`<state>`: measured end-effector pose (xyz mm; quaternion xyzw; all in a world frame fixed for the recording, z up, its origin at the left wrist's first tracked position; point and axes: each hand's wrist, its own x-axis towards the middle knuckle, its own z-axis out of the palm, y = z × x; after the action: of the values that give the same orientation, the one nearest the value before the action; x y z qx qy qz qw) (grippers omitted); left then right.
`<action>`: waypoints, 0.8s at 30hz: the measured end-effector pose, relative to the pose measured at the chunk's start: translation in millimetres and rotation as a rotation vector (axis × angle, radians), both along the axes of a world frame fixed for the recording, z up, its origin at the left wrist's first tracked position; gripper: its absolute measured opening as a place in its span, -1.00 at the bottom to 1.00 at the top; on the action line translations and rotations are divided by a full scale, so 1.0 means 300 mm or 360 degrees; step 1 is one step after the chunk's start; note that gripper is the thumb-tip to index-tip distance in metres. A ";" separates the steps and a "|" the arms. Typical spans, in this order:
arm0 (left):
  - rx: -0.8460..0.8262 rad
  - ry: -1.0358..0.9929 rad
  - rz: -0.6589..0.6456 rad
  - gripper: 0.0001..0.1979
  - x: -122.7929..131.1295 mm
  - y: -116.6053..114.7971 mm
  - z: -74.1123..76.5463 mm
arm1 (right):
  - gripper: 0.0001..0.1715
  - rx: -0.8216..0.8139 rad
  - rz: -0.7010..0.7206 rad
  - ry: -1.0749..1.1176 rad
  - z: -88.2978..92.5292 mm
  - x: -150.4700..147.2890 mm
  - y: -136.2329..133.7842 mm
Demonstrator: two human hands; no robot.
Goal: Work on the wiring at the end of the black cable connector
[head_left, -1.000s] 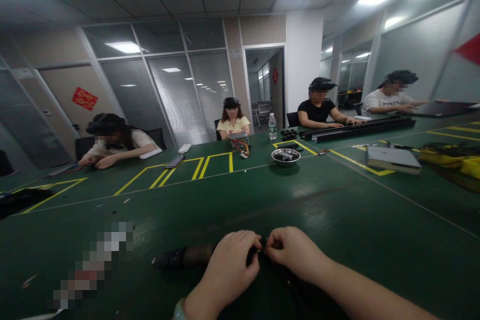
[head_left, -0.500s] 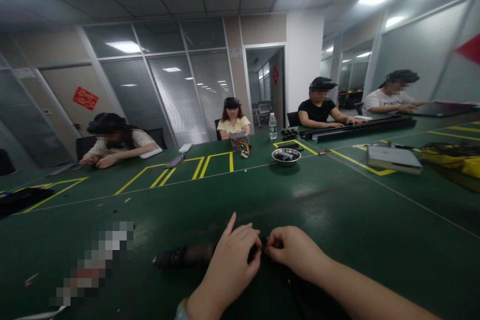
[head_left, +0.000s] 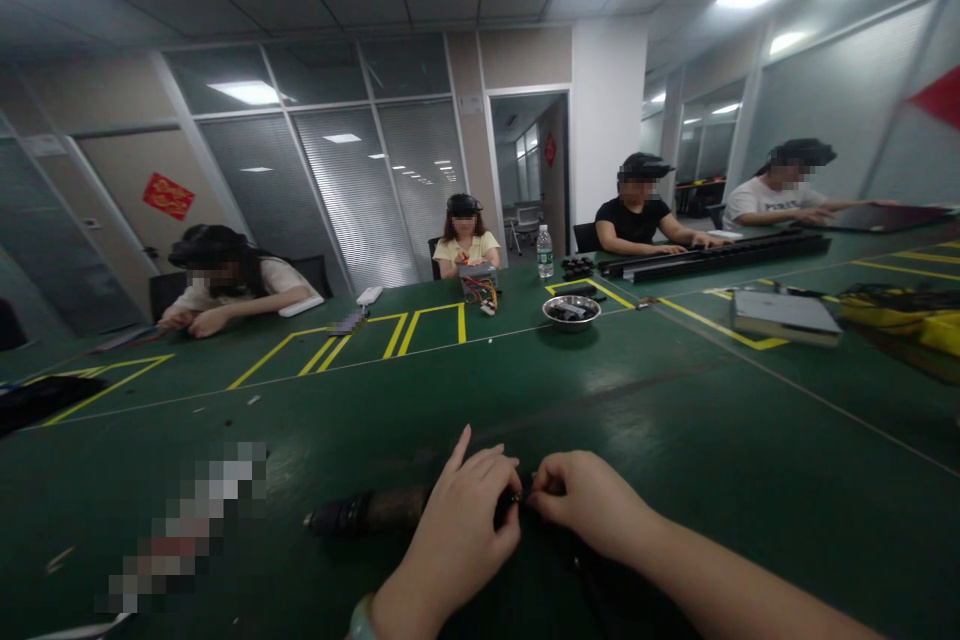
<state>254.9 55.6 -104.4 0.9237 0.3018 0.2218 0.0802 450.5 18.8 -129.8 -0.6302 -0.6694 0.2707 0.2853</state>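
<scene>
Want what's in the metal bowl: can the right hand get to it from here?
Probably not without leaning. The way over the table is free, but the metal bowl sits far across it, and the right hand is pinching at the dark tool with the left hand.

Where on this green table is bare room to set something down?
The widest bare patch of table lies between the left hand and the steel bowl. Another lies right of the right hand. Crowded: the dark tool at both hands, and far right by the grey box.
</scene>
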 end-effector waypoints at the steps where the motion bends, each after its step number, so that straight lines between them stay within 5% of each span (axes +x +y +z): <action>1: 0.0000 -0.0005 0.0001 -0.84 0.001 0.000 0.000 | -0.89 -0.0002 0.0003 0.0006 0.000 0.000 0.000; 24: -0.0017 0.0003 0.0023 -0.82 0.001 0.014 -0.027 | -0.86 -0.0037 0.0006 -0.0016 0.018 -0.001 -0.010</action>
<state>255.1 59.8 -112.5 0.9213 0.3099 0.2198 0.0831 450.2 15.7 -124.5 -0.6336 -0.6688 0.2758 0.2741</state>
